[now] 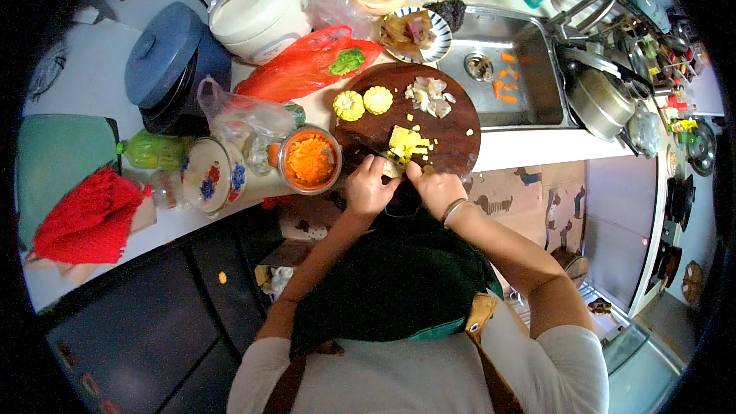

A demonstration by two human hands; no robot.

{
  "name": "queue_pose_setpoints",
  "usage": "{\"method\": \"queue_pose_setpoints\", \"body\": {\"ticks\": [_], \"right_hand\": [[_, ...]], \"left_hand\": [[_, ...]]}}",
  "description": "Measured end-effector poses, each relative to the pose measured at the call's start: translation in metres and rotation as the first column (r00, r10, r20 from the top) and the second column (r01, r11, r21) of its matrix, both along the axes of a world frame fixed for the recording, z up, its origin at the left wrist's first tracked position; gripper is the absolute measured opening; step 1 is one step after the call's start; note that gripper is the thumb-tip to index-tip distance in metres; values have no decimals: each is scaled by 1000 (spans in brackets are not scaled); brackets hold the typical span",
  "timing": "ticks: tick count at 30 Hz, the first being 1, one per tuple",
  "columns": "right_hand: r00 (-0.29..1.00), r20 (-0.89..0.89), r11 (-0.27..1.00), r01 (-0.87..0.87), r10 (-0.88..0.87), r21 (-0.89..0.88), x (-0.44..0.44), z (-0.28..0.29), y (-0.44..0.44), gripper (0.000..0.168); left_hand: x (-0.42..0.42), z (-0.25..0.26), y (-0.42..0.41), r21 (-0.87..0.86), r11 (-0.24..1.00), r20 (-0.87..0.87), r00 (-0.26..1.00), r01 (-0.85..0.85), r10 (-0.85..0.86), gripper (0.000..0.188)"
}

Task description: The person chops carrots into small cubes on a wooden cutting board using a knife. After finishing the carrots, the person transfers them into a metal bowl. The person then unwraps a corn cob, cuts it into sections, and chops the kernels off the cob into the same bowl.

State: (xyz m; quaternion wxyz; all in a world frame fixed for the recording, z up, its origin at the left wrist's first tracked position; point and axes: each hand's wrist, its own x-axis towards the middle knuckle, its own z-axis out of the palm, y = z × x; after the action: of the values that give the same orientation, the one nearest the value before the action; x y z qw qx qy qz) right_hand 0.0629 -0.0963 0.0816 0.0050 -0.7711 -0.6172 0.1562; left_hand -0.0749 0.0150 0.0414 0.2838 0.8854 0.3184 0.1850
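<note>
A round dark wooden cutting board [454, 144] lies before me at the counter's edge. At its near edge, my left hand [368, 188] holds a pale piece of corn cob [393, 169] between thumb and fingers. My right hand [441, 191], with a bangle at the wrist, is curled close beside the same piece; what it grips is hidden. Just beyond both hands lie cut yellow corn kernels [407, 144], some in a joined strip, others scattered. Two thick corn rounds [363, 103] sit at the board's far left. Chopped pale, translucent pieces [430, 98] form a pile at the far right.
Left of the board stands a cup of diced carrot [310, 160]. A red plastic bag [293, 72] and a striped plate with peelings [440, 34] lie behind it. A steel sink [517, 109] with carrot scraps adjoins at right. A rice cooker [259, 11] stands farther back.
</note>
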Motion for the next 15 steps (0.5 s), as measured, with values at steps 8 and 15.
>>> {"method": "queue_pose_setpoints", "body": {"ticks": [8,15], "right_hand": [[947,-318,997,60,-42,46,55,8,0,34],[918,-368,987,160,-147,7,43,40,-9,33]], "left_hand": [[-11,-3,12,-204,971,119,988,122,-99,44],[-5,5,1,-71,997,180,984,18,-5,36]]}}
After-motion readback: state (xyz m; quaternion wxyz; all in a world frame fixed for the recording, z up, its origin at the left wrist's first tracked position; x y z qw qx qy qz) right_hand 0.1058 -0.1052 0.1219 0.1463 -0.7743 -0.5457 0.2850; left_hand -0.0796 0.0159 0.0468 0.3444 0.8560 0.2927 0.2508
